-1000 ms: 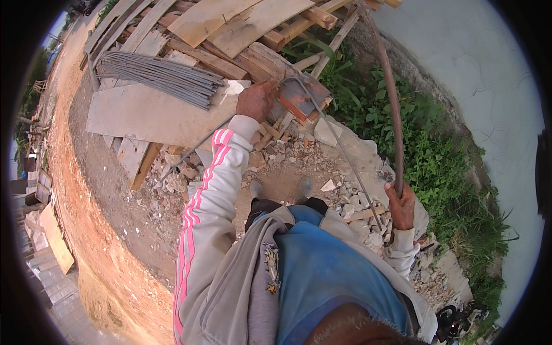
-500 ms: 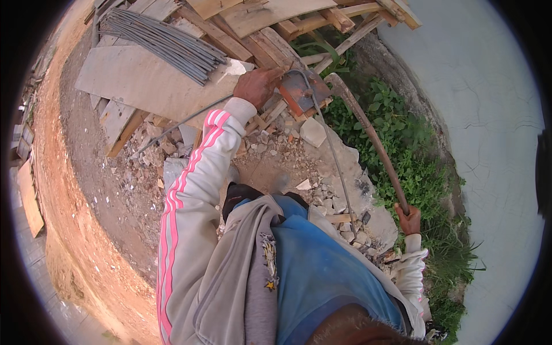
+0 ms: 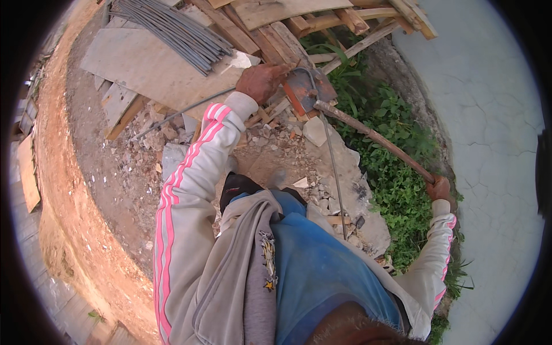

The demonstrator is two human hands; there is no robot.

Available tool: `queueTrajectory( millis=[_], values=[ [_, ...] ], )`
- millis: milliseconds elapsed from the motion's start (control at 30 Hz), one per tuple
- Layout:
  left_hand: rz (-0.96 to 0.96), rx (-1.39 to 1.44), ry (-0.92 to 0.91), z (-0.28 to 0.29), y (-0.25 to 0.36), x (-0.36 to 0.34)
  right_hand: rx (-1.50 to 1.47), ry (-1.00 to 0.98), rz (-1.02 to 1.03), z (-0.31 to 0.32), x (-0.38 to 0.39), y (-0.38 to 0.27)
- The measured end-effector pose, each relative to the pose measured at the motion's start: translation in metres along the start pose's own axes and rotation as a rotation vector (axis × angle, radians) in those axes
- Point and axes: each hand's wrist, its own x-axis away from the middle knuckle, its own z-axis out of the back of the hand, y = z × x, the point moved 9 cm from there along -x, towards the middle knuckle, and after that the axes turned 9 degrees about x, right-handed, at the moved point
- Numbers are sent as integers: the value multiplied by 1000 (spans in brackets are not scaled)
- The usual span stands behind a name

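Note:
My left hand (image 3: 263, 83) is closed around a thin steel reinforcing bar (image 3: 192, 108). That bar runs from the rubble at left through my fist, hooks round at a rusty metal plate (image 3: 317, 91), and its other leg drops toward my waist on the right. The plate sits on a brick-coloured block among the timber. My right hand (image 3: 440, 188), out to the right over the plants, grips the near end of a long rusty bending bar (image 3: 379, 139). Its far end meets the bent reinforcing bar beside the plate; exactly how it engages is too small to tell.
A bundle of steel bars (image 3: 172, 34) lies on a plywood sheet (image 3: 135, 69) at far left. Planks (image 3: 282, 43) are stacked ahead. Broken concrete (image 3: 315, 131) and rubble surround my feet. Green plants (image 3: 397, 121) grow along a grey wall (image 3: 489, 115) at right.
My right hand has moved right and forward, swinging the bending bar flatter. Its far end has come down and left onto the reinforcing bar. My left hand keeps its hold.

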Motion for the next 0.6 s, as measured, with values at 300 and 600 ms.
queueTrajectory(
  millis=[300, 600],
  values=[
    [-8, -58, -18, -3, -1, -1, 133, -81, -21, -7, -76, 28],
    [-33, -37, 13, -4, -6, 5, 76, 194, -65, -13, -8, 3]
  ],
)
